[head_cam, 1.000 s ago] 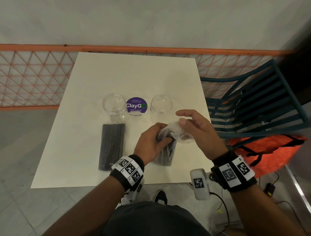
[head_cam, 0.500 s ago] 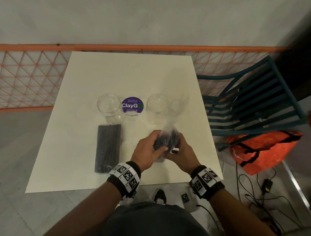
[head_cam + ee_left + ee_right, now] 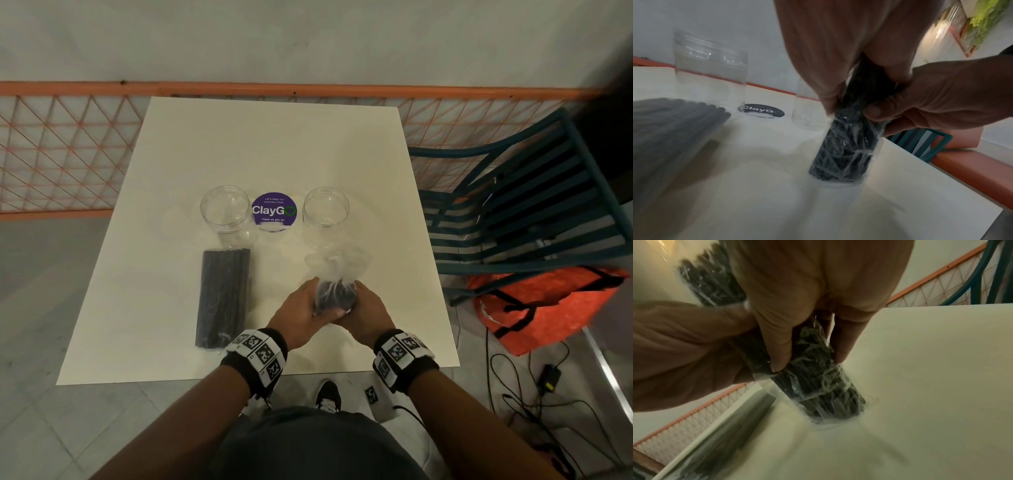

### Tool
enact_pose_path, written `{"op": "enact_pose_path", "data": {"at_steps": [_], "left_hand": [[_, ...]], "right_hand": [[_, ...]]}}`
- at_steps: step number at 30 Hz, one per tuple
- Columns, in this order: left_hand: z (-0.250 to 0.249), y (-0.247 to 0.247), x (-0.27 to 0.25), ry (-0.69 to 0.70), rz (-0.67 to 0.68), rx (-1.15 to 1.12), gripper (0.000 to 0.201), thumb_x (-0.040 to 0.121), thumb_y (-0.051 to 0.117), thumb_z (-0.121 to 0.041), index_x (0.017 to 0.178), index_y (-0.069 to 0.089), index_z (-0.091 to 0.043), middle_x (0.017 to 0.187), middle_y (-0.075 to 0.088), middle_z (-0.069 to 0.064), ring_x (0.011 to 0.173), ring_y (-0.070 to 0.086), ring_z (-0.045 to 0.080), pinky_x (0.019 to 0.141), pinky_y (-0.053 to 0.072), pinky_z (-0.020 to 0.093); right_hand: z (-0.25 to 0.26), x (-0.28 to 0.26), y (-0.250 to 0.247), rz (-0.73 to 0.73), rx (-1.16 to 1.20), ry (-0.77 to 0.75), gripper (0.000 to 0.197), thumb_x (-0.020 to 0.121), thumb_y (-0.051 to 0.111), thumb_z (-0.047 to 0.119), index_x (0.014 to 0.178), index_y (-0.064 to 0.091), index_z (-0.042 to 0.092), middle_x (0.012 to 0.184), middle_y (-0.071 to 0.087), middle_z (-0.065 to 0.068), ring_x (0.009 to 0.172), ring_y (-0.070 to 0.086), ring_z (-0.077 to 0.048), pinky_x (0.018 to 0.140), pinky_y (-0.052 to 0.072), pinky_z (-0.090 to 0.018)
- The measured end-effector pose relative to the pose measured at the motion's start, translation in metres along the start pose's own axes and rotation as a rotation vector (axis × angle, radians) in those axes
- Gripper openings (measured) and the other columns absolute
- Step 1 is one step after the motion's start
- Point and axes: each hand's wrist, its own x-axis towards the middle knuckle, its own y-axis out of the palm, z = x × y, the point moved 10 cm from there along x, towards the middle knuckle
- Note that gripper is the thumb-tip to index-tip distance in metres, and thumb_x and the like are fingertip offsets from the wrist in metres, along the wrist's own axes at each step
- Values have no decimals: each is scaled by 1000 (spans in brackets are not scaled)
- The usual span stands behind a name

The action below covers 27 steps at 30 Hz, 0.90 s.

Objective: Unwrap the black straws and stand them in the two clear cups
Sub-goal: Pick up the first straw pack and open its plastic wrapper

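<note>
Both hands clasp one wrapped straw bundle [image 3: 335, 295] between them, the left hand [image 3: 297, 311] and right hand [image 3: 366, 312] curled around its sides. The bundle stands upright, lower end on the table [image 3: 274, 144], loose wrapper flaring above. Just beyond the right hand stands the nearer clear cup [image 3: 326, 207]; the second bundle [image 3: 224, 296] lies flat beside the left hand.

My right hand [image 3: 368, 313] has dropped from the wrapper's top to join my left hand [image 3: 298, 313] around the straw bundle [image 3: 334, 296], now upright on the desk [image 3: 274, 147], loose plastic [image 3: 337, 265] flaring toward 12 o'clock.
</note>
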Motion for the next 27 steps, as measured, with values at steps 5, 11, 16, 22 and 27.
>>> {"op": "enact_pose_path", "data": {"at_steps": [5,11,16,22,27], "left_hand": [[7,-4,2,-38,-44,-111,57,75,86,-33,120,52,-26,108,62,-22,98,60,-8,84,49,7],[10,1,5,-60,-114,-267,57,75,86,-29,125,61,-22,109,72,-13,101,68,-1,80,53,11],[15,9,6,-66,-91,-343,49,82,81,-24,120,56,-42,112,71,-17,105,67,-2,87,55,18],[9,3,9,-51,-71,-328,55,70,75,-46,121,58,-34,120,69,7,113,66,28,99,54,50],[11,-2,10,-24,-81,-209,49,76,73,-39,121,56,-25,112,70,1,103,68,21,92,57,50]], "right_hand": [[-5,10,11,48,-151,-24,34,83,69,28,114,62,15,111,61,-8,99,62,-28,81,49,-32],[-10,11,18,115,-113,31,43,80,74,39,115,64,16,113,65,-6,102,63,-25,84,51,-32],[0,7,11,154,53,-21,60,70,80,23,123,53,13,107,59,-2,94,59,-24,79,47,-8],[13,4,-6,61,394,-209,101,66,83,15,148,26,5,135,45,16,122,42,20,102,31,-2],[29,1,-15,-64,373,-222,62,69,87,32,122,60,15,109,67,1,101,62,0,91,52,-31]]}}
